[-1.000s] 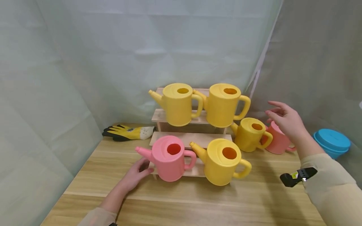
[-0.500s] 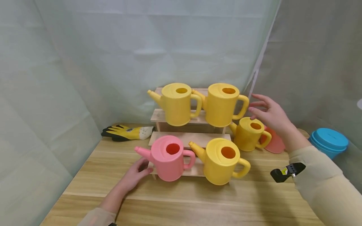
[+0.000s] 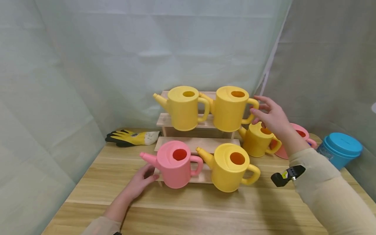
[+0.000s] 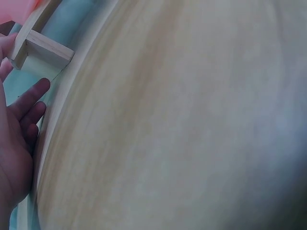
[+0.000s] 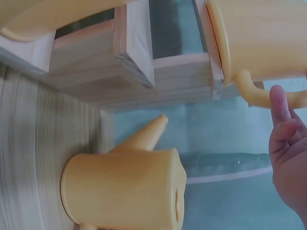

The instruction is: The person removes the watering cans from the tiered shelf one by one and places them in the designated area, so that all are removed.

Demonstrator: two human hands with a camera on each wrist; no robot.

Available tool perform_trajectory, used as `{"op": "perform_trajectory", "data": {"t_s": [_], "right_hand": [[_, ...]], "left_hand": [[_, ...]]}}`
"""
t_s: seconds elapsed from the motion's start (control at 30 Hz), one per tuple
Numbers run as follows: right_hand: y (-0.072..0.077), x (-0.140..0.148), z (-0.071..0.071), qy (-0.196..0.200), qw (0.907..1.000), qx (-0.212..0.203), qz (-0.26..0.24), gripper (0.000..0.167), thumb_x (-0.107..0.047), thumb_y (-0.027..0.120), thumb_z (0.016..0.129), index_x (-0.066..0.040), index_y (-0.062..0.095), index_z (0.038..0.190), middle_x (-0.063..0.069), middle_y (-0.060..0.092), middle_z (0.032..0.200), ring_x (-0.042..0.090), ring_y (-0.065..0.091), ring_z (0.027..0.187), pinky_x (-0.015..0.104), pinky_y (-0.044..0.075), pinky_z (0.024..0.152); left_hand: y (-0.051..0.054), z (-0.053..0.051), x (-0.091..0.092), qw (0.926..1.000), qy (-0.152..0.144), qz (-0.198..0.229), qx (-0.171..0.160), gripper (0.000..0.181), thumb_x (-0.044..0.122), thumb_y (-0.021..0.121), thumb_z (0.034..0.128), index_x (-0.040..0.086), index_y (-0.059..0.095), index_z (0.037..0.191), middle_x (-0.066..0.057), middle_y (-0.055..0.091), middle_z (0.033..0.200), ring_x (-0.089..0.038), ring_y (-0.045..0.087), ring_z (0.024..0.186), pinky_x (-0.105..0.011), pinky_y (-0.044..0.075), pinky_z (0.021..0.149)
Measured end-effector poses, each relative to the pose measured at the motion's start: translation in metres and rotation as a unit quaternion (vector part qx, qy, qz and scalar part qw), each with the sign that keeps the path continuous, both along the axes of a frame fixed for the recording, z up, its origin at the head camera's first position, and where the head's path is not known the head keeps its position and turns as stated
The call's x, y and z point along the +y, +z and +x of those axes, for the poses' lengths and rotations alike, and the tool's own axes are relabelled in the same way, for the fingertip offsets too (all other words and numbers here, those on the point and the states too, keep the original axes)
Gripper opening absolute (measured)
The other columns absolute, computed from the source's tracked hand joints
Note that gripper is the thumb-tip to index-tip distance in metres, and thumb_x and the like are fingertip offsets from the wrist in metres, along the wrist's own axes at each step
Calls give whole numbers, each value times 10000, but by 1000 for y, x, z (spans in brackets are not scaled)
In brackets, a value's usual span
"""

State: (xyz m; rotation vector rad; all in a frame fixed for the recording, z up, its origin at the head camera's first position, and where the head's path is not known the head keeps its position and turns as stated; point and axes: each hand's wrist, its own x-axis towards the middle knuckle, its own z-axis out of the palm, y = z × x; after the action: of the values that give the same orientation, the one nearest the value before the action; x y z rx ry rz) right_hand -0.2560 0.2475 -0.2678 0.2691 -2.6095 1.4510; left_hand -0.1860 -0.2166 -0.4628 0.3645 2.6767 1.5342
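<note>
My right hand (image 3: 271,117) is at the handle of the upper right yellow watering can (image 3: 230,109), thumb in front and fingers curled behind, pinching it. In the right wrist view, the thumb (image 5: 278,103) lies against that handle. My left hand (image 3: 141,182) holds the left end of the low step of the wooden stand (image 3: 199,143), beside a pink watering can (image 3: 174,171); its lower fingers (image 4: 33,98) extend loosely below the board. Another yellow watering can (image 3: 183,111) stands at upper left, and one more yellow watering can (image 3: 227,174) at lower right.
Right of the stand, a yellow watering can (image 3: 257,143) and a partly hidden pink watering can (image 3: 299,130) stand on the wooden table (image 3: 176,215). A blue lidded container (image 3: 342,148) is farther right. Yellow-black gloves (image 3: 132,137) lie at back left.
My right hand has moved left from above the pink watering can at the right to the upper right yellow can's handle. The left hand stays at the stand's end.
</note>
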Motion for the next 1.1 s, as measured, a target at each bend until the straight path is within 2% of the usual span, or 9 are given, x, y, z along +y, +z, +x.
{"op": "perform_trajectory", "data": {"t_s": [0.3,0.43,0.53,0.63,0.67,0.77,0.93,1.1], "right_hand": [[-3,-6,-1,-16,9994,64,-338,634,-497,586,863,-269,370,1414,105,538,1229,243,629,725,263,462,513],[-3,-8,-1,-69,9990,97,-428,598,-491,581,865,-297,393,1398,86,549,1212,248,624,715,265,455,510],[-3,-9,-1,-106,9986,154,-486,561,-468,564,886,-304,400,1396,83,563,1184,228,616,687,251,440,503],[-4,-10,-1,-184,9980,244,-555,527,-432,540,911,-304,400,1403,74,588,1145,226,603,666,243,438,505],[-4,-10,0,-216,9977,272,-578,514,-422,534,917,-302,405,1401,70,595,1130,214,597,655,244,442,507],[-6,-10,-1,-301,9967,372,-657,481,-400,531,924,-288,433,1382,58,613,1090,191,575,622,241,452,517],[-8,-10,1,-336,9953,488,-761,420,-392,539,921,-262,490,1317,65,614,1032,187,548,592,248,481,552],[-8,-8,5,-473,9943,573,-761,416,-432,540,907,-279,510,1293,47,607,994,200,540,605,253,506,582]], "left_hand": [[1,1,3,10000,10,39,-56,538,374,632,881,235,447,1367,-89,453,1399,-328,420,1270,-543,317,1029],[2,2,3,10000,-31,31,-65,552,374,621,889,209,434,1381,-109,442,1407,-344,411,1274,-551,309,1031],[17,8,8,9998,-52,40,-163,555,328,614,903,150,422,1391,-156,430,1408,-375,398,1276,-559,302,1031],[17,8,8,9998,-37,42,-192,549,309,614,905,140,421,1391,-163,426,1410,-377,391,1281,-558,295,1036],[17,8,8,9998,-35,34,-202,545,304,614,906,140,422,1389,-162,427,1409,-377,392,1280,-558,297,1035],[3,2,3,9999,-34,29,-139,545,351,614,900,191,425,1386,-125,430,1414,-353,394,1285,-555,295,1038],[1,2,2,9999,-45,24,-105,559,384,613,894,203,424,1388,-124,435,1410,-353,400,1281,-558,301,1032],[2,2,2,10000,-70,-34,-4,550,381,604,900,191,426,1384,-122,443,1403,-350,409,1274,-557,309,1027]]}}
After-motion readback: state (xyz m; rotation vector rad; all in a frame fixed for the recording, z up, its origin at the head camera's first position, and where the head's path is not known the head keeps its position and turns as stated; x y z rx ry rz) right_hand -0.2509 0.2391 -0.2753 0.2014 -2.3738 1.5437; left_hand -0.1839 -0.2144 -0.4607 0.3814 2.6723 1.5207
